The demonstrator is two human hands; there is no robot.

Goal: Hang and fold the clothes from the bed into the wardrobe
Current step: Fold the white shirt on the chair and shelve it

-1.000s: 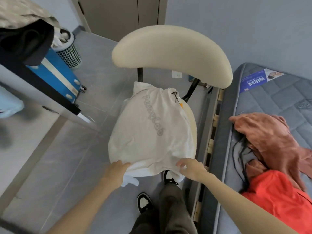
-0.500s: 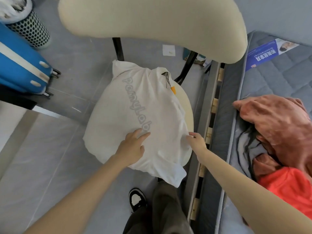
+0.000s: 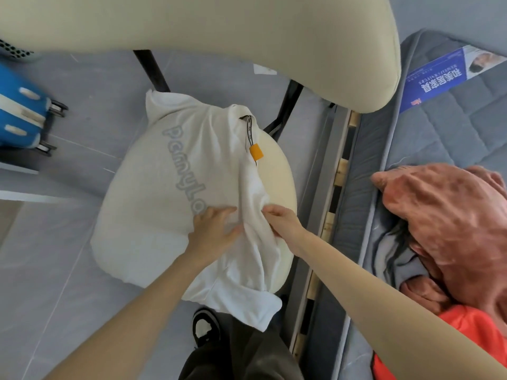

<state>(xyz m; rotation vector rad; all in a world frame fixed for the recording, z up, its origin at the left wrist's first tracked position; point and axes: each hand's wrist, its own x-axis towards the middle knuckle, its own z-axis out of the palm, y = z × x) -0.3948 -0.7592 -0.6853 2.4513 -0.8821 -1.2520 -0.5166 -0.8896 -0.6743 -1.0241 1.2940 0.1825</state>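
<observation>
A white T-shirt point(image 3: 164, 193) with grey lettering and an orange tag lies spread over the cream seat of a chair point(image 3: 277, 171). My left hand point(image 3: 214, 231) presses flat on the shirt's middle with straight fingers. Right beside it, my right hand point(image 3: 279, 218) pinches a fold of the shirt's right side, which is drawn toward the centre. One sleeve hangs off the seat's front edge. On the bed point(image 3: 439, 133) at the right lie a rust-brown garment point(image 3: 444, 215), a grey one point(image 3: 397, 259) and an orange-red one point(image 3: 466, 333).
The chair's cream backrest point(image 3: 219, 31) spans the top of the view. A blue suitcase point(image 3: 19, 116) stands on the grey floor at the left. The bed frame's slats point(image 3: 332, 193) run between chair and mattress. My shoe and trouser leg show below the chair.
The view has moved closer over the chair. My left hand went from the shirt's front hem to its middle. My right hand has drawn the right side of the shirt inward into a fold.
</observation>
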